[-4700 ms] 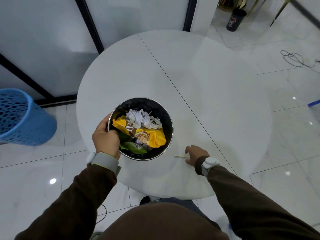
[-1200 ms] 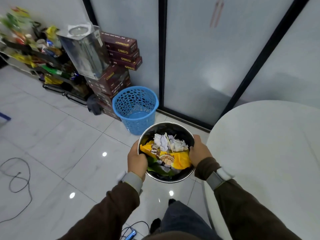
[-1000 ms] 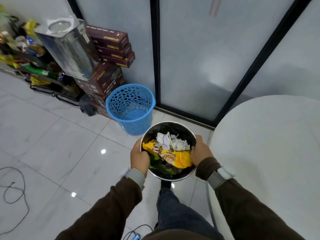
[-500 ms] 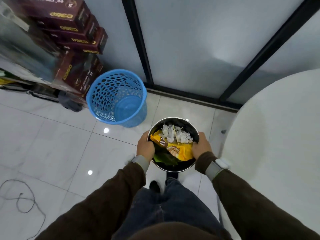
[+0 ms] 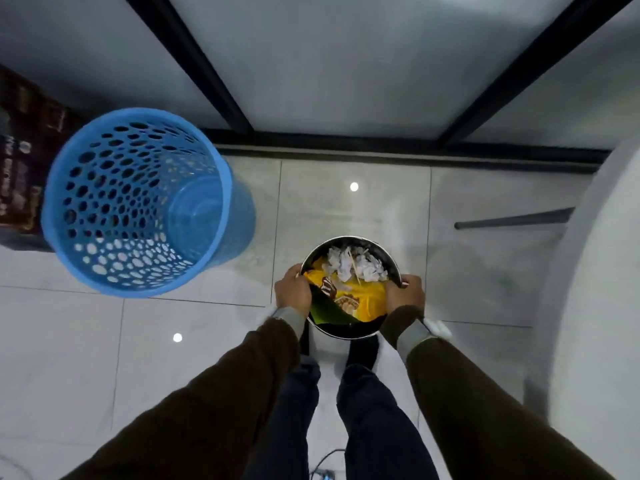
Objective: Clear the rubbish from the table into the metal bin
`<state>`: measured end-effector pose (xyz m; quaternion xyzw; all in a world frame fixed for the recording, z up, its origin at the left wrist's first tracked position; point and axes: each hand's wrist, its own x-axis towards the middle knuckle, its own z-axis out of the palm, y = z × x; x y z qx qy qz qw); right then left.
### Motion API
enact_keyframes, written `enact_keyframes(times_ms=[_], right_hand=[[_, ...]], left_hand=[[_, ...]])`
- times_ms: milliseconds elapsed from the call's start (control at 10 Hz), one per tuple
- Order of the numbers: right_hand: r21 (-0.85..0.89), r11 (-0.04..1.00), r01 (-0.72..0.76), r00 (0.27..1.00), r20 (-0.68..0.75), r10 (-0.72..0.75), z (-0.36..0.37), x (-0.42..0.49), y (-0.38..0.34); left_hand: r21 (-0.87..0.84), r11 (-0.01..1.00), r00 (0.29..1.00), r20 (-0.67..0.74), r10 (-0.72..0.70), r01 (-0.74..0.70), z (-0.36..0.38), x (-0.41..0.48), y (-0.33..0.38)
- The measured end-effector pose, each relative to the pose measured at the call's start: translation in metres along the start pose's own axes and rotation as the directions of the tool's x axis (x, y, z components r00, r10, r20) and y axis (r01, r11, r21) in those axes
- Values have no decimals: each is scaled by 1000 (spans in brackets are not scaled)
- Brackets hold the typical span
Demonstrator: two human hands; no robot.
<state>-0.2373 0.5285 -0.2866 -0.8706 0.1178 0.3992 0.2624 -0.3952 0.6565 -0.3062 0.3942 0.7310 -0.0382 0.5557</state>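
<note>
The metal bin is low down over the tiled floor, just ahead of my feet. It holds crumpled white paper, a thin wooden stick, yellow wrappers and a green wrapper. My left hand grips the bin's left rim. My right hand grips its right rim. Whether the bin touches the floor I cannot tell. The white round table shows only as a curved edge at the right.
A blue perforated plastic basket stands on the floor to the left of the bin. Dark red boxes are stacked at the far left. A frosted glass wall with black frames runs across ahead. A table leg lies right.
I have carried the bin off the table, turned left and brought it down towards the floor beside the blue basket. Both hands keep hold of the rim, and my view has tipped downward.
</note>
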Motion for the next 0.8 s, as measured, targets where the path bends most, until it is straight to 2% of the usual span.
enact_keyframes(times_ms=[200, 400, 600, 700, 800], right_hand=[[-157, 987, 32, 998, 62, -23, 89, 125, 25], [-235, 969, 73, 993, 110, -48, 129, 177, 45], [-242, 966, 88, 987, 153, -52, 133, 184, 49], [-231, 971, 69, 984, 179, -27, 128, 179, 49], [-211, 977, 3, 980, 194, 39, 115, 163, 49]], left_hand=[[117, 993, 1000, 20, -20, 18, 39, 128, -24], [182, 983, 994, 95, -48, 30, 51, 187, -43], [237, 971, 988, 153, 7, -44, 52, 194, -49], [241, 968, 982, 187, 24, -70, 46, 186, -53], [259, 965, 988, 156, 12, -53, 25, 167, -63]])
